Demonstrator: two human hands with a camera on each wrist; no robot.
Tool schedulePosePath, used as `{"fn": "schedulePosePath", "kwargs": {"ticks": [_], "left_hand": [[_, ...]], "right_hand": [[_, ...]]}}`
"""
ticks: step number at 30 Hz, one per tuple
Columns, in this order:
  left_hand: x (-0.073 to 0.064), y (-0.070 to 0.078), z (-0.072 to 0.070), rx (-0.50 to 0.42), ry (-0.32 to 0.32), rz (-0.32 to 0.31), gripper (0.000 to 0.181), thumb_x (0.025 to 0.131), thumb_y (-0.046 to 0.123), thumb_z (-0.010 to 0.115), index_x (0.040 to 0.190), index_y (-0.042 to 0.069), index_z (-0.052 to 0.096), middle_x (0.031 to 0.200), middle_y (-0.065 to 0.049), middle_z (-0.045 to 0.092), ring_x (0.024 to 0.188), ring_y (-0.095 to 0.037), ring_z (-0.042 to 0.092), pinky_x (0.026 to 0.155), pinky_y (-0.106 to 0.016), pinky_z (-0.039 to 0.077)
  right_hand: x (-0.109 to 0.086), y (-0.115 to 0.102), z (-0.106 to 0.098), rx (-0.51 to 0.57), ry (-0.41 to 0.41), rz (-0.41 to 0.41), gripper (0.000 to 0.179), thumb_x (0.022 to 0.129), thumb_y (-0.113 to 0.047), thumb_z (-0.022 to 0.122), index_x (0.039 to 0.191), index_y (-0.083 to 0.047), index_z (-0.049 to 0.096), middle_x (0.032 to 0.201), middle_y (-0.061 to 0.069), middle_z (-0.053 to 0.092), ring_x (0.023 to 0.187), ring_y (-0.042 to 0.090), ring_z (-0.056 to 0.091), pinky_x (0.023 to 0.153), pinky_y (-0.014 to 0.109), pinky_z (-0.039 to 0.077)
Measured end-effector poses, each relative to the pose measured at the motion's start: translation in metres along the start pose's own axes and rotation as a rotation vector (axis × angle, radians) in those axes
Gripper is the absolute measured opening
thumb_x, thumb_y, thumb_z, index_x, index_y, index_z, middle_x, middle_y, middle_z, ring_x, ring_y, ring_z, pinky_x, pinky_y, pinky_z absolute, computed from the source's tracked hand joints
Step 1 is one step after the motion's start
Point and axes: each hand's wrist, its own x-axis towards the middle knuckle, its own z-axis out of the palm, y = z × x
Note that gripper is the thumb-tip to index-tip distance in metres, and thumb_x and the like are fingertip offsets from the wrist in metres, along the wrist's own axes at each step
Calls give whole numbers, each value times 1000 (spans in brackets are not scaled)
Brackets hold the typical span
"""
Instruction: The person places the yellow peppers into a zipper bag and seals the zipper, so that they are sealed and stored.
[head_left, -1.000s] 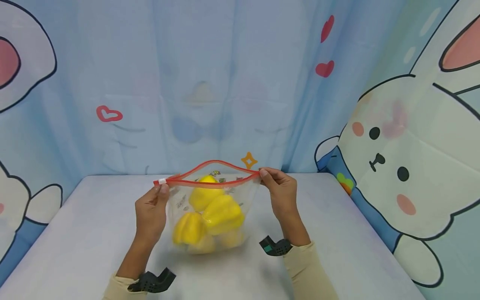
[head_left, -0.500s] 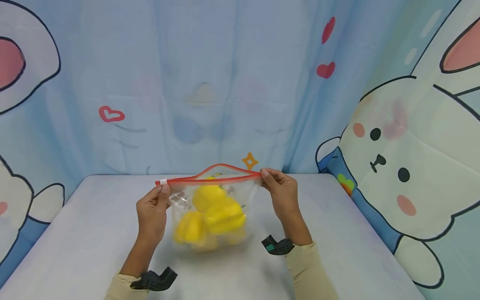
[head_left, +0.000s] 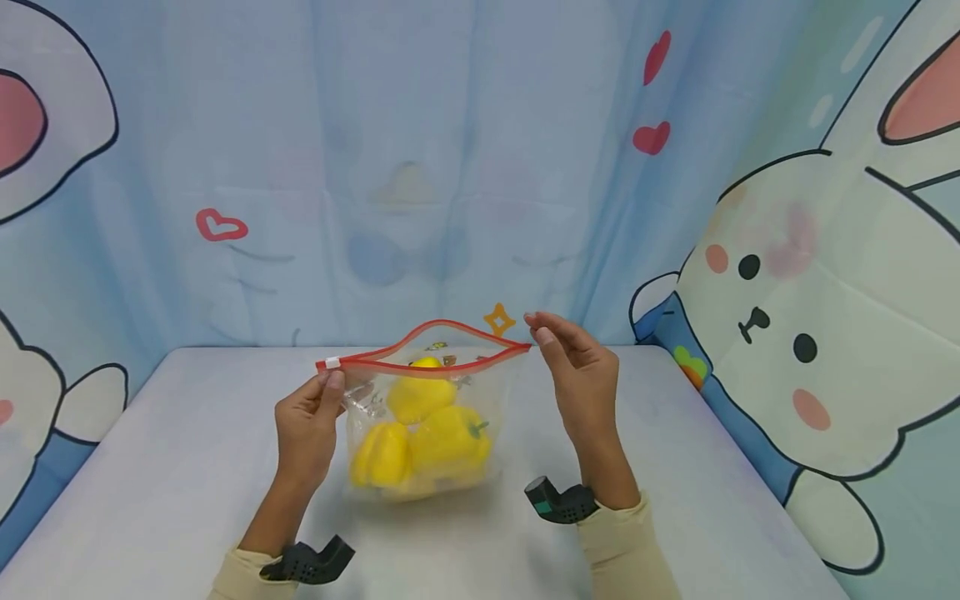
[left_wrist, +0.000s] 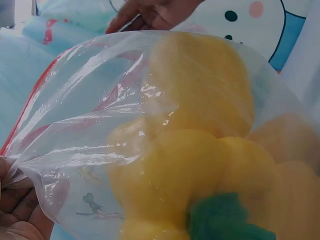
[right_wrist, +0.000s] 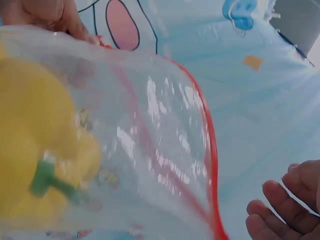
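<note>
A clear zip bag (head_left: pixel 498 400) with a red zipper edge (head_left: pixel 420 368) and printed designs stands in the middle, its mouth gaping. Several yellow bell peppers (head_left: pixel 446 442) lie inside; green stems show. My left hand (head_left: pixel 306 429) pinches the bag's left top corner, just under the white slider (head_left: pixel 332 362). At the right corner, my right hand (head_left: pixel 587 387) is held beside the zipper's end, fingers extended and loosely bent. The right wrist view shows that hand's fingers (right_wrist: pixel 277 212) apart from the red edge, holding nothing.
A white table (head_left: pixel 187 467) spreads under the bag. Behind it hangs a light blue curtain (head_left: pixel 390 125) with hearts and rabbit drawings. Black wrist cameras (head_left: pixel 309 561) sit on both forearms.
My right hand has released the bag's right corner and shifted slightly right. The bag's mouth narrowed, then widened again. My left hand keeps its pinch on the left corner.
</note>
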Motion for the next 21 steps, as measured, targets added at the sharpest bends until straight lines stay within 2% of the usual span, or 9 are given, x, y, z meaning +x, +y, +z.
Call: {"fn": "schedulePosePath", "kwargs": {"ticks": [3, 6, 10, 13, 18, 21], "left_hand": [[-1, 1, 0, 35, 15, -4, 26, 97, 9, 56, 108, -11, 69, 91, 2, 73, 84, -12, 70, 79, -26, 54], [-1, 2, 1, 90, 23, 2, 26, 98, 13, 56, 108, -7, 70, 94, 1, 73, 87, -11, 70, 80, -25, 54], [-1, 2, 1, 150, 36, -2, 28, 98, 18, 57, 110, -3, 71, 99, -2, 73, 90, -9, 69, 80, -23, 53], [-2, 3, 1, 170, 42, -6, 27, 98, 18, 56, 110, -2, 71, 99, -4, 73, 88, -8, 68, 79, -22, 53], [-3, 4, 1, 171, 49, -11, 27, 97, 15, 58, 109, -5, 71, 96, -10, 72, 83, -9, 66, 77, -20, 53], [-3, 5, 1, 193, 49, -6, 28, 97, 17, 58, 110, -3, 71, 98, -10, 72, 85, -8, 66, 78, -20, 53]], "right_hand": [[-1, -11, 8, -26, -66, -107, 26, 94, 2, 58, 118, 5, 67, 110, 13, 69, 105, 22, 65, 93, 32, 49], [0, -22, 21, -16, -179, -188, 31, 92, 8, 57, 122, 8, 62, 109, 17, 69, 107, 22, 64, 91, 32, 51], [5, -31, 42, 38, -335, -205, 34, 92, 4, 59, 126, 7, 59, 109, 19, 68, 108, 25, 63, 90, 37, 51], [9, -35, 58, 70, -424, -208, 32, 93, -3, 62, 123, 8, 61, 111, 17, 67, 105, 27, 64, 89, 39, 52], [14, -39, 82, 83, -532, -205, 29, 91, 0, 63, 119, 8, 63, 113, 15, 67, 106, 25, 63, 90, 39, 51], [15, -41, 94, 42, -591, -206, 29, 90, 2, 64, 119, 7, 65, 114, 14, 67, 108, 19, 63, 91, 36, 51]]}}
